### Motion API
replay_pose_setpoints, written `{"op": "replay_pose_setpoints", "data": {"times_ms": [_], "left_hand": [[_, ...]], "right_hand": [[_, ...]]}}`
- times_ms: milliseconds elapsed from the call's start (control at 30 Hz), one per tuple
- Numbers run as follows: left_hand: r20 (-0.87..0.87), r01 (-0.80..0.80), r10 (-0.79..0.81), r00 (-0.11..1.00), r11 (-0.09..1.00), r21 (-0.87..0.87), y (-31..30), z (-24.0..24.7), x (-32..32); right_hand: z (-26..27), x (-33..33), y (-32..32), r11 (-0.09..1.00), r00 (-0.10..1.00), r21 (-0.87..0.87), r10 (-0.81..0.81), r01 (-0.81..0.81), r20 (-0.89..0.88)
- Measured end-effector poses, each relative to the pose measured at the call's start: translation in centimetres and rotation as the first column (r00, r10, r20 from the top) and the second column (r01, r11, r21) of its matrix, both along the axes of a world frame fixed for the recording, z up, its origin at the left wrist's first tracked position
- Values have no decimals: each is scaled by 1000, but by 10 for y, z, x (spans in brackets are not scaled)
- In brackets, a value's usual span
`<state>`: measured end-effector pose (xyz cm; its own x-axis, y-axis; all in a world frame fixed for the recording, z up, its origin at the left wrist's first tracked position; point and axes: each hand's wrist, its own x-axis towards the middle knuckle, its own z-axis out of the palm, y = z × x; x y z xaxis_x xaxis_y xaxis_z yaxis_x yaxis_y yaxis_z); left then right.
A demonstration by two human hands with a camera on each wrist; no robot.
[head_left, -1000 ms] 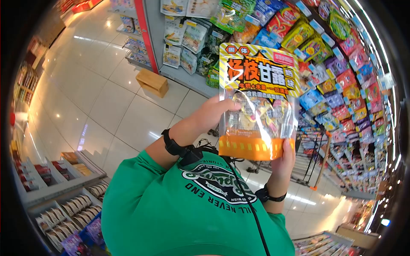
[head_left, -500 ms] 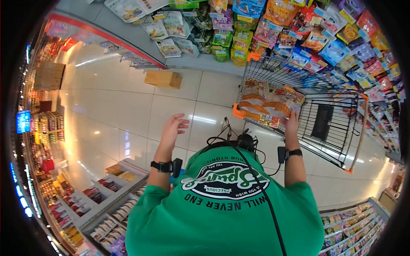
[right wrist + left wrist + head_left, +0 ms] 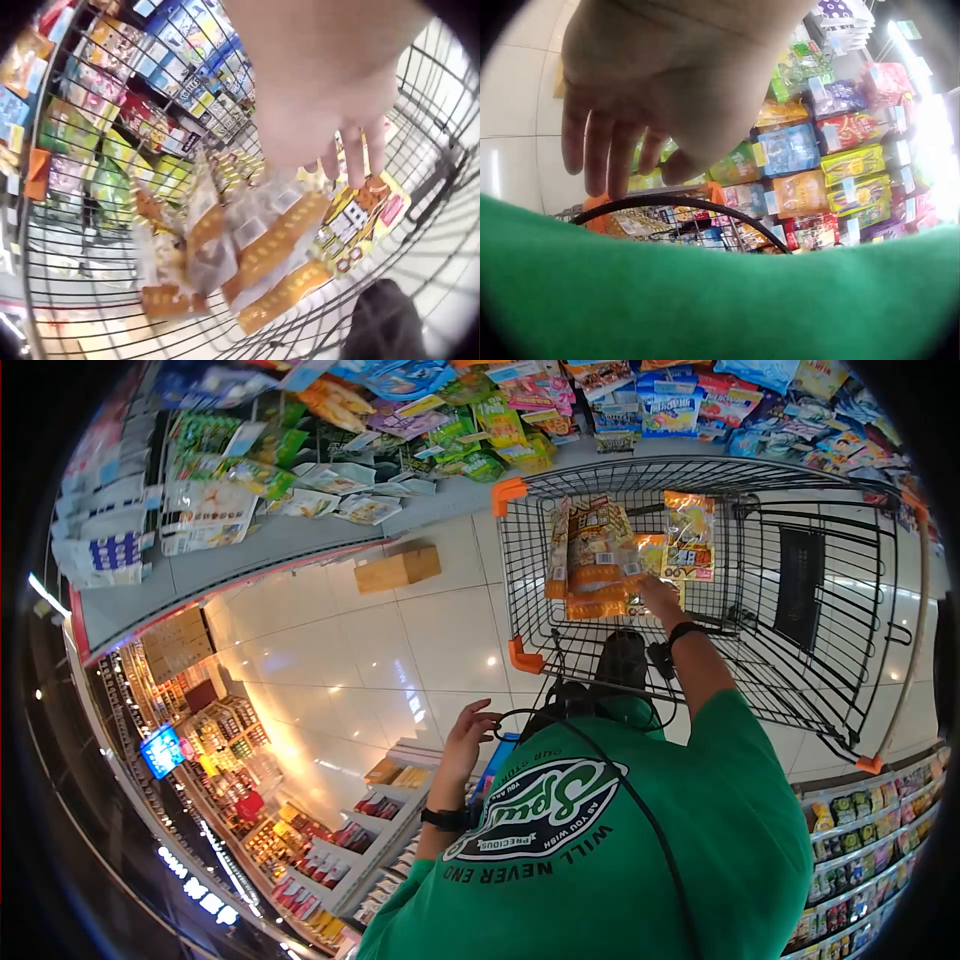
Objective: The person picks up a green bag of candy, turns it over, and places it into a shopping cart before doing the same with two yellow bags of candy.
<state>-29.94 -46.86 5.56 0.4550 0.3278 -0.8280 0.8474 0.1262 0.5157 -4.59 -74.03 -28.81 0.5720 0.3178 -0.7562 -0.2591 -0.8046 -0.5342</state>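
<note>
In the head view, my right hand (image 3: pixel 658 600) reaches down into the wire shopping cart (image 3: pixel 525 653), at the orange lower edges of several snack bags (image 3: pixel 600 540). Its fingers (image 3: pixel 352 157) hang nearly straight over the bags in the right wrist view; the thumb is hidden there. A yellow-and-orange bag (image 3: pixel 690 530) lies apart from the pile, toward the cart's handle side. My left hand (image 3: pixel 470 728) is held in front of the green shirt with loosely bent fingers and holds nothing, close to a black cable (image 3: pixel 690 204).
Racks of hanging candy bags (image 3: pixel 500 425) stand behind the cart. A wooden box (image 3: pixel 398 568) sits on the tiled floor by the shelf base. Low shelves with packets (image 3: pixel 870 840) stand at the lower right, and a display stand (image 3: pixel 340 850) at the lower left.
One second ago both hands held a snack bag up in front; by half a second ago the left had let go and the right was at the cart. The left hand has since come nearer the body.
</note>
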Motion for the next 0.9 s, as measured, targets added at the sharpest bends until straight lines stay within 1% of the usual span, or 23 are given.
{"op": "replay_pose_setpoints", "data": {"times_ms": [33,67,100,133,167,233,267,300,367,400,433,500,533,567,600,633,700,733,767,833,867,900], "left_hand": [[-18,9,-9,1000,1000,-2,-3,-2,4],[-61,-4,4,998,1000,7,-8,1,11],[-100,-15,16,995,1000,17,-12,3,17],[-119,-15,18,993,1000,22,-11,-4,13],[-133,-21,25,991,999,31,-13,-6,13],[-142,-38,43,989,999,37,-18,-9,9],[-141,-16,19,990,1000,25,-21,-10,8],[-149,-84,85,985,996,12,-24,-10,9],[-200,-97,96,975,995,7,-28,-12,5],[-212,-56,59,975,998,21,-29,-9,8],[-210,-51,56,976,998,31,-30,-9,9],[-263,-93,103,959,994,52,-31,-11,8],[-251,-66,72,965,997,32,-30,-11,8],[-248,-68,76,966,997,40,-30,-10,8],[-214,-114,116,970,993,22,-31,-8,9],[-182,-156,153,971,988,-1,-32,-5,9],[-196,-175,171,966,984,-6,-35,-1,20],[-205,-191,184,961,981,-17,-35,-1,24],[-195,-186,178,965,982,-24,-33,-3,22],[-186,-192,178,966,980,-58,-28,-10,13],[-169,-189,175,970,980,-66,-26,-12,10],[-141,-159,148,979,984,-74,-22,-15,8]], "right_hand": [[19,13,-7,996,998,-83,33,-37,-47],[-57,7,-26,967,978,-168,203,-192,50],[-137,0,-45,906,920,-274,368,-322,136],[-93,28,-36,924,968,-306,250,-228,35],[-39,58,-24,925,991,-355,121,-131,-52],[-42,81,-11,949,987,-302,125,-88,105],[-39,96,-1,941,981,-312,168,-132,92],[-48,102,7,945,982,-297,168,-134,89],[-65,116,20,953,985,-276,149,-122,82],[-66,117,26,957,986,-265,144,-118,82],[-58,119,30,952,988,-272,151,-142,12],[-37,121,36,940,979,-282,165,-193,-120],[-24,119,40,937,989,-322,106,-135,-106],[-35,113,42,939,989,-315,110,-137,-103],[-57,100,40,901,969,-388,236,-193,66],[-72,91,34,853,906,-470,362,-228,219],[-71,90,15,811,903,-520,399,-266,160],[-70,90,3,805,896,-512,421,-298,141],[-68,89,-8,805,897,-519,416,-287,149],[-68,86,-34,818,910,-438,414,-372,0],[-65,83,-48,817,911,-449,413,-363,15],[-59,81,-61,851,950,-439,310,-289,-24]]}}
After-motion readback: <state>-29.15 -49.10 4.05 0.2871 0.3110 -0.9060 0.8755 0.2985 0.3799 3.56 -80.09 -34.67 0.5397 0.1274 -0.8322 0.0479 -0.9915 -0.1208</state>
